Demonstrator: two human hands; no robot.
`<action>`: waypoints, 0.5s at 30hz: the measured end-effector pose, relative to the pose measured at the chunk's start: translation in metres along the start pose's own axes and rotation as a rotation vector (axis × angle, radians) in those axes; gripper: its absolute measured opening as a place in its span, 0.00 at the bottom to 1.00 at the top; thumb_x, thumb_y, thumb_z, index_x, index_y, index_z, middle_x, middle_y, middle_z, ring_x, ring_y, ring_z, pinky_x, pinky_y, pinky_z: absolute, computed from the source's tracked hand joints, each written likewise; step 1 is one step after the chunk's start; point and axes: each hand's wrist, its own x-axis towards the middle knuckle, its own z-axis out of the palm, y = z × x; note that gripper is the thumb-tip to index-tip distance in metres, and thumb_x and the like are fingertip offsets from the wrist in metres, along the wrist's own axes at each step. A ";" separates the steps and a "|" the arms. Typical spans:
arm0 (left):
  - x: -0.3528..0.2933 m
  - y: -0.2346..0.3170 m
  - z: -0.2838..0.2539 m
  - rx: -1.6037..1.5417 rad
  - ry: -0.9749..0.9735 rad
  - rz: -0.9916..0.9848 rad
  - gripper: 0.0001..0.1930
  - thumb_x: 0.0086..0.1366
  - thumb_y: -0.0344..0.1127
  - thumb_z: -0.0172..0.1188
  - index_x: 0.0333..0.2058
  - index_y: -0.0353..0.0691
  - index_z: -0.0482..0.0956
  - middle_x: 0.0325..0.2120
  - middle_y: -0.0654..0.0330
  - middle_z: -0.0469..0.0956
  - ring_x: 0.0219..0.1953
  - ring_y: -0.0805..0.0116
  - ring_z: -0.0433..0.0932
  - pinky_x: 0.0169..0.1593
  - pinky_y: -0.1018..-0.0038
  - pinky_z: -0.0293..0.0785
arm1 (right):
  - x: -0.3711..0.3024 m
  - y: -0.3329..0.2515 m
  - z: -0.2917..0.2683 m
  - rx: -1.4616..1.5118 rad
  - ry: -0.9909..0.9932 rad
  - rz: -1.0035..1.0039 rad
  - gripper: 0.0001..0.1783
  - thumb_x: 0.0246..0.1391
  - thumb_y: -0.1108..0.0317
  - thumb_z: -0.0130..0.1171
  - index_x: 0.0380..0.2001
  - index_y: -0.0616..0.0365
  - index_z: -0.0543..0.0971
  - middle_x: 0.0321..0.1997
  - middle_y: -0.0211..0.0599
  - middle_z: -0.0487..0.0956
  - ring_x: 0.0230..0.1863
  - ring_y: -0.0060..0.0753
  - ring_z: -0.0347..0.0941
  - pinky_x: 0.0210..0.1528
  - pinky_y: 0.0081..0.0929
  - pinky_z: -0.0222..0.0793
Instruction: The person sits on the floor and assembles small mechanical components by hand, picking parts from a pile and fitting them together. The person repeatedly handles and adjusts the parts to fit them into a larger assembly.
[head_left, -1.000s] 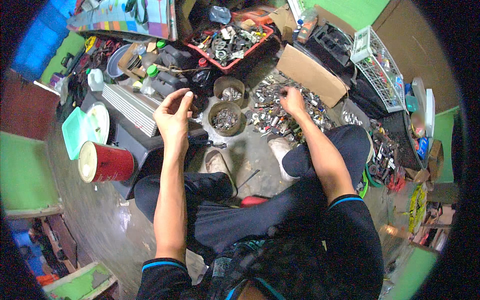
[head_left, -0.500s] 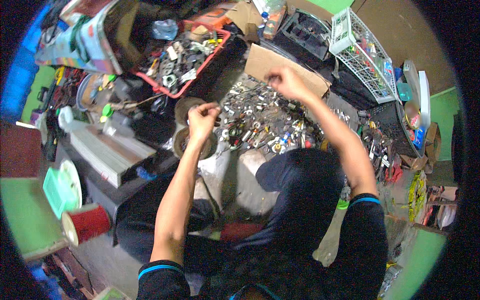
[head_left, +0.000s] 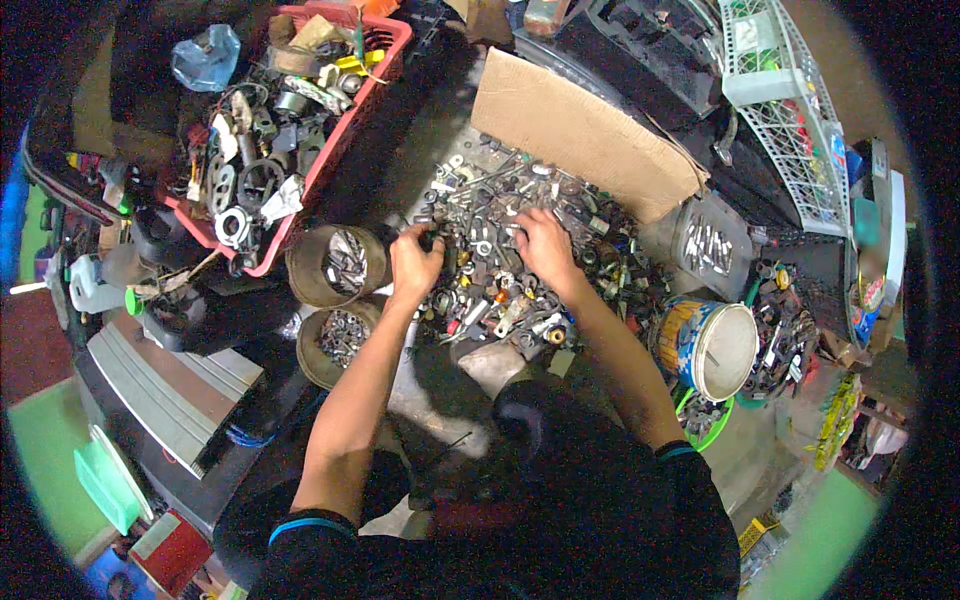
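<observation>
1. On the floor beside the cardboard sheet (head_left: 580, 135), the heap of small parts (head_left: 505, 290) is now reached into by the right hand (head_left: 545, 248), brought down from the cardboard; work seems centred there.
2. The left hand (head_left: 415, 265) is half curled at the heap's edge, beside the upper tin (head_left: 308, 255); whether anything is pinched cannot be told.
3. The right hand is loosely bent, touching parts; any grip is hidden.

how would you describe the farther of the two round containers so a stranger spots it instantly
Find the big red basket heaped with parts, upper left. Just below its lower end, left of the person's left hand, are two round containers. It's the upper one, set apart by its slender silvery pieces; the nearer container holds smaller bits.
</observation>
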 end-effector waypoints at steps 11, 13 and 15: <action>0.070 0.025 0.066 0.184 0.031 0.508 0.20 0.56 0.26 0.56 0.48 0.31 0.74 0.48 0.45 0.75 0.48 0.45 0.73 0.56 0.59 0.68 | -0.074 -0.008 -0.037 0.399 0.126 0.202 0.16 0.55 0.66 0.59 0.45 0.61 0.74 0.42 0.52 0.78 0.43 0.53 0.76 0.47 0.41 0.71; 0.088 0.029 0.071 0.331 -0.058 0.493 0.20 0.51 0.23 0.56 0.46 0.32 0.74 0.47 0.47 0.75 0.48 0.46 0.73 0.53 0.58 0.70 | -0.089 -0.008 -0.060 0.416 0.087 0.295 0.20 0.54 0.64 0.59 0.48 0.61 0.73 0.44 0.52 0.78 0.46 0.51 0.76 0.49 0.39 0.71; 0.103 0.020 0.081 0.445 -0.104 0.481 0.19 0.49 0.21 0.57 0.44 0.32 0.75 0.45 0.48 0.75 0.47 0.47 0.75 0.50 0.55 0.73 | -0.103 -0.005 -0.078 0.359 0.054 0.365 0.21 0.53 0.62 0.60 0.48 0.61 0.74 0.45 0.51 0.79 0.47 0.51 0.76 0.50 0.38 0.71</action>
